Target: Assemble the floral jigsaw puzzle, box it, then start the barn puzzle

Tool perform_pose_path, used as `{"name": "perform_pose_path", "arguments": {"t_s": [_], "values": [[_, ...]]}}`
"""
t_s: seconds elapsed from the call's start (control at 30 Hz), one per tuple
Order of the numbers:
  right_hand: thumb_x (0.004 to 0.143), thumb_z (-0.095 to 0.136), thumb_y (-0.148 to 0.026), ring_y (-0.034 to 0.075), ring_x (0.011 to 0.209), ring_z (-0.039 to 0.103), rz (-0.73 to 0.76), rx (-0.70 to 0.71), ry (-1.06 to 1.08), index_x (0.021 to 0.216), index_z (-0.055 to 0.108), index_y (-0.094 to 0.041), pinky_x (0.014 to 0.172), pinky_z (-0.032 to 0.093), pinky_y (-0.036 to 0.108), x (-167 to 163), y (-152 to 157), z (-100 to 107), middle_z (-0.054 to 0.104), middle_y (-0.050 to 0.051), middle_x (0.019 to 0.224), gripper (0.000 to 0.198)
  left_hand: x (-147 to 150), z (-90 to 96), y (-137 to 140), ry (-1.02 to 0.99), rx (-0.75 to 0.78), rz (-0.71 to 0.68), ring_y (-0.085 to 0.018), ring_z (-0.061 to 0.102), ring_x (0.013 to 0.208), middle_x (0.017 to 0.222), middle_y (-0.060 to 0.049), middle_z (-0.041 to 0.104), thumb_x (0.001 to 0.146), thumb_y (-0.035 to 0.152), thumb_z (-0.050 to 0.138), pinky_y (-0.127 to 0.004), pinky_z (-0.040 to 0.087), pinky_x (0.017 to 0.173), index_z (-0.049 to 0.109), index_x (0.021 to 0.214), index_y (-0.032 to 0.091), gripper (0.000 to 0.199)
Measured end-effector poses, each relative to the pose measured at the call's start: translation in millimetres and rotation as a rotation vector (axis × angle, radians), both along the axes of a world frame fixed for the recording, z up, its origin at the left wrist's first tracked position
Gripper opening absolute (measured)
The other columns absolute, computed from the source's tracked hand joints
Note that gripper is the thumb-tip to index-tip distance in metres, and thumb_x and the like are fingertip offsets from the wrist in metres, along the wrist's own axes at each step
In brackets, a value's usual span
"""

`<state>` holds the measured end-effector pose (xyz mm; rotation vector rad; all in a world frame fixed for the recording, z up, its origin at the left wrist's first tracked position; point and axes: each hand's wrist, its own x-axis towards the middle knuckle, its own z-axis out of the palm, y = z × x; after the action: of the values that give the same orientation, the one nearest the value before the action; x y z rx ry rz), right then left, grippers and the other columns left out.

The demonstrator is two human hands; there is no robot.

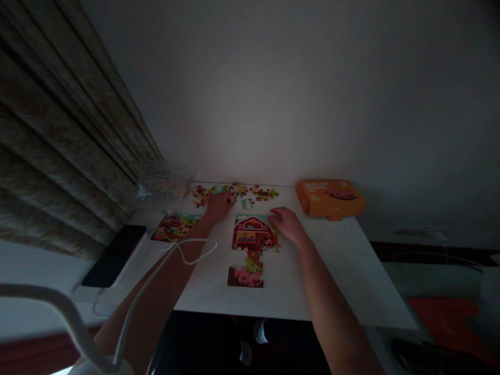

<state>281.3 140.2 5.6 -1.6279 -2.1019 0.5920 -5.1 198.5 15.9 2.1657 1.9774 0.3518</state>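
Observation:
A partly joined jigsaw puzzle lies on the table, showing a red barn above and a pink pig below. Its lower part is a narrower strip with gaps at the sides. My left hand is at the loose puzzle pieces near the wall, its fingers closed on what looks like a small dark puzzle piece. My right hand rests by the barn's upper right corner, fingers stretched to the left and holding nothing. A pale loose piece lies between the hands. Partly behind my left forearm is a picture card of the farm scene.
An orange puzzle box stands at the back right of the white table. On the left are a black phone and clear bubble wrap beside the curtain. A white cable loops over my left forearm.

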Motion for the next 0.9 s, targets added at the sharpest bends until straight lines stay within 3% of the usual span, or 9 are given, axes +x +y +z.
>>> {"name": "perform_pose_path", "arguments": {"t_s": [0.1,0.27,0.43,0.53,0.63,0.8,0.9], "values": [[0.096,0.061,-0.030,0.021,0.104,0.069,-0.007,0.003,0.005,0.120,0.073,-0.021,0.097,0.050,0.033,0,0,0,0.073,0.009,0.113,0.028,-3,1.9,0,0.003,-0.001,-0.011,-0.028,0.058,0.125,0.131,-0.012,0.068,0.096,0.033,0.058,-0.046,0.037,0.114,0.070,0.118,0.021,0.028],[0.096,0.064,-0.030,0.022,0.103,0.068,-0.013,0.014,0.007,0.118,0.073,-0.021,0.096,0.050,0.033,-1,0,0,0.074,0.009,0.110,0.026,-5,4.8,-7,0.058,0.006,-0.031,-0.033,0.059,0.124,0.125,-0.013,0.070,0.094,0.038,0.060,-0.056,0.035,0.113,0.072,0.119,0.024,0.031],[0.095,0.065,-0.028,0.021,0.103,0.068,-0.004,0.017,0.008,0.117,0.073,-0.018,0.097,0.049,0.032,-1,0,0,0.074,0.011,0.112,0.025,-8,4.2,-8,0.026,-0.041,-0.026,-0.030,0.063,0.119,0.120,-0.011,0.072,0.087,0.037,0.070,-0.045,0.041,0.109,0.069,0.119,0.022,0.036],[0.095,0.065,-0.028,0.021,0.102,0.068,-0.002,0.019,0.002,0.117,0.073,-0.019,0.096,0.049,0.032,-1,1,-1,0.074,0.011,0.112,0.025,-7,4.3,-9,0.022,-0.034,0.028,-0.032,0.062,0.121,0.122,-0.013,0.071,0.086,0.038,0.071,-0.046,0.041,0.108,0.064,0.126,0.021,0.045],[0.095,0.065,-0.029,0.021,0.102,0.068,-0.007,0.033,-0.009,0.116,0.074,-0.020,0.096,0.048,0.032,-1,2,-2,0.074,0.010,0.110,0.024,2,3.9,-11,0.031,0.021,0.068,-0.032,0.058,0.128,0.132,-0.015,0.066,0.090,0.039,0.066,-0.047,0.039,0.111,0.063,0.128,0.021,0.042],[0.096,0.065,-0.030,0.021,0.100,0.068,-0.018,0.023,0.003,0.117,0.073,-0.019,0.094,0.049,0.031,-1,2,-3,0.073,0.009,0.108,0.026,33,-2.9,-14,0.045,0.062,-0.115,-0.029,0.051,0.137,0.145,-0.011,0.060,0.096,0.037,0.058,-0.051,0.030,0.119,0.059,0.138,0.026,0.043],[0.096,0.065,-0.030,0.021,0.101,0.068,-0.023,0.024,0.013,0.118,0.073,-0.019,0.094,0.049,0.031,-1,2,-2,0.073,0.010,0.110,0.026,52,-6.4,-13,0.048,0.031,-0.140,-0.030,0.053,0.136,0.145,-0.010,0.060,0.096,0.038,0.059,-0.051,0.033,0.116,0.061,0.135,0.027,0.041]]}}
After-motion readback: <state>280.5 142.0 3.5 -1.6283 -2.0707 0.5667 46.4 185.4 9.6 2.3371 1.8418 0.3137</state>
